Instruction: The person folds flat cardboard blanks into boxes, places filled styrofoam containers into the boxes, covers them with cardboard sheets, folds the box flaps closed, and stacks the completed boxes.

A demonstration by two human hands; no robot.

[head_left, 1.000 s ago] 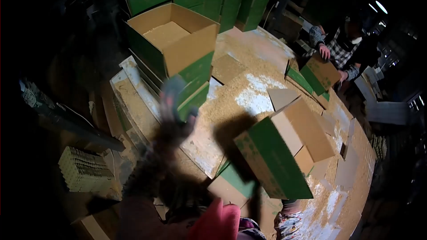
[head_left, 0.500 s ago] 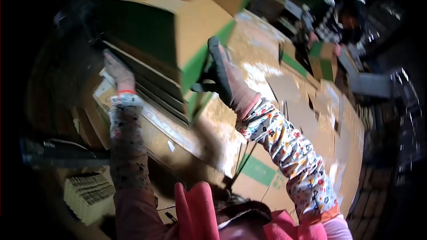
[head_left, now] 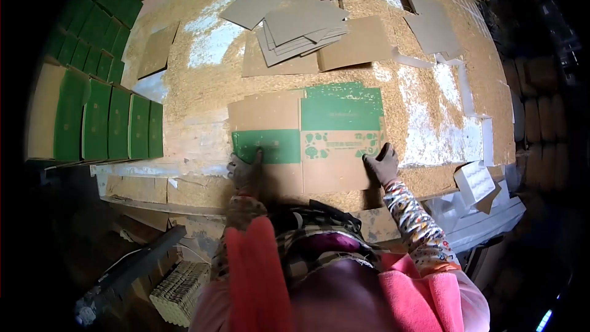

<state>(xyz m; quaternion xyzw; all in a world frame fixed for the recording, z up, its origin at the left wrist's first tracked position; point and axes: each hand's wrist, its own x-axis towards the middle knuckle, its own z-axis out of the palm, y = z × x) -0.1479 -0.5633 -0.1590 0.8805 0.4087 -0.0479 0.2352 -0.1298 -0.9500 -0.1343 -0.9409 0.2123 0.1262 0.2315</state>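
A flattened cardboard box, brown with green panels and printing, lies on the table directly before me. My left hand, gloved, holds its left edge near the front corner, thumb on top of the green band. At the opposite edge, my right hand, also gloved, grips the board with the thumb over its face. The undersides of both hands' grips are hidden by the board.
Green cardboard boxes stand in a row at the table's left. Loose grey-brown cardboard sheets lie farther back on the worn table. Stacked moulded trays are below left; a white moulded piece sits at the right edge.
Half a second ago my hands were apart beside an opened green-and-brown box at the left. The view has swung, and both hands now hold a flattened box in front of me.
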